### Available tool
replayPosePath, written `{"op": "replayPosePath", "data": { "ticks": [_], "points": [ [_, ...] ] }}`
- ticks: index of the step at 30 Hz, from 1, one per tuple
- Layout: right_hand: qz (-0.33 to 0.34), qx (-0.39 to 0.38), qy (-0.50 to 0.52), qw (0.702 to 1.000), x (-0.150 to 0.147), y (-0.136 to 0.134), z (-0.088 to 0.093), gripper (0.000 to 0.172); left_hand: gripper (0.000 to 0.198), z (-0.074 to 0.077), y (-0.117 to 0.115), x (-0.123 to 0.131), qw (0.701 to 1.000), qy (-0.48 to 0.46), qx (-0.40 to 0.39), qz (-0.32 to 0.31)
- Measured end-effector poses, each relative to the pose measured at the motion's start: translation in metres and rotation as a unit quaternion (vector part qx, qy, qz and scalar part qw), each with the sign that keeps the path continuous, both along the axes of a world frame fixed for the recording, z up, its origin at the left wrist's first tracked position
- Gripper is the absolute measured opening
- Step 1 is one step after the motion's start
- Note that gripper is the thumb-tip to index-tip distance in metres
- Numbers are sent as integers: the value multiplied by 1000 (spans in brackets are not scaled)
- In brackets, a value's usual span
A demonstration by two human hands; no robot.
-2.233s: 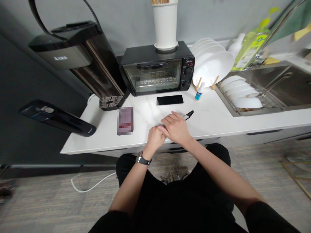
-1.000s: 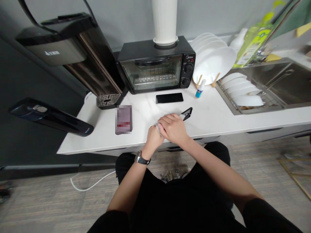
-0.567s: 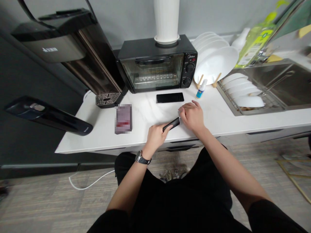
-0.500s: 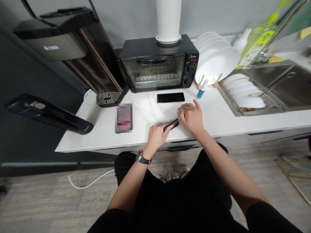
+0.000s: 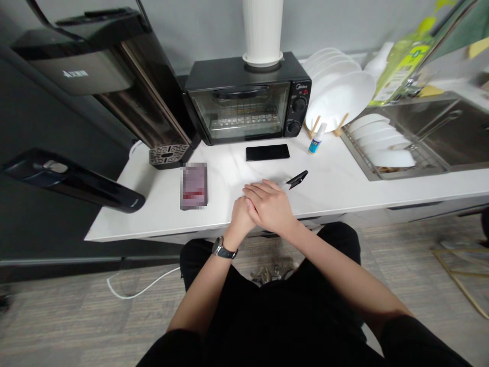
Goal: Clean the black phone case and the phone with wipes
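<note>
My left hand (image 5: 241, 216), with a watch on its wrist, rests over the front of the white counter. My right hand (image 5: 270, 206) lies across it, fingers stretched out over the left hand's knuckles, touching it. The left fingers are mostly hidden beneath. Beyond the right hand juts a slim black-ended object (image 5: 297, 179) with a pale part near the hand; its kind is unclear, and whether a hand holds it is hidden. Behind the hands lie a dark phone (image 5: 267, 152) and, upright, a small spray bottle (image 5: 317, 139) with a blue label.
A toaster oven (image 5: 244, 71) stands behind, bearing a white pot (image 5: 263, 30). To the left are a black dispenser machine (image 5: 153, 92), a dark cylinder-shaped device (image 5: 76, 178) and a blurred-out purplish item (image 5: 194, 186). Racked plates (image 5: 340, 99) and a sink (image 5: 439, 122) are on the right.
My right hand has moved left onto the left hand. The black part that my left hand gripped is covered or shifted; a black end now shows to the right of the hands.
</note>
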State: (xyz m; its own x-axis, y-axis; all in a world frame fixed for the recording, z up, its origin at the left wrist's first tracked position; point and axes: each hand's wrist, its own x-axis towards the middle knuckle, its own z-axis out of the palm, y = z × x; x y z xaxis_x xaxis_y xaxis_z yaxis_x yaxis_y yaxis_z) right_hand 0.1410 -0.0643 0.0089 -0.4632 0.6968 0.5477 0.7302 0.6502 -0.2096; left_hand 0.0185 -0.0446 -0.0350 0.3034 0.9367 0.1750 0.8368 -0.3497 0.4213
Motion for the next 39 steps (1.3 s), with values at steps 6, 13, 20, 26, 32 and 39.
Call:
{"op": "replayPosePath", "data": {
  "ticks": [6,13,20,26,32,39],
  "points": [
    [-53,-32,5,998,47,29,4,37,25,16,-5,-1,999,2,0,-33],
    [-168,-78,11,983,104,66,6,45,34,20,-8,2,994,-105,12,-40],
    [-127,-43,22,991,62,46,8,42,30,21,-7,1,995,-94,-3,-43],
    [-23,-32,-38,999,7,15,11,35,14,5,1,-1,1000,4,-15,7],
    [-2,-23,-50,998,9,6,6,42,17,4,-1,-3,999,26,-12,-21],
    [-67,-57,-35,995,64,37,10,40,28,18,-7,-1,997,-61,5,-56]
  ]
}}
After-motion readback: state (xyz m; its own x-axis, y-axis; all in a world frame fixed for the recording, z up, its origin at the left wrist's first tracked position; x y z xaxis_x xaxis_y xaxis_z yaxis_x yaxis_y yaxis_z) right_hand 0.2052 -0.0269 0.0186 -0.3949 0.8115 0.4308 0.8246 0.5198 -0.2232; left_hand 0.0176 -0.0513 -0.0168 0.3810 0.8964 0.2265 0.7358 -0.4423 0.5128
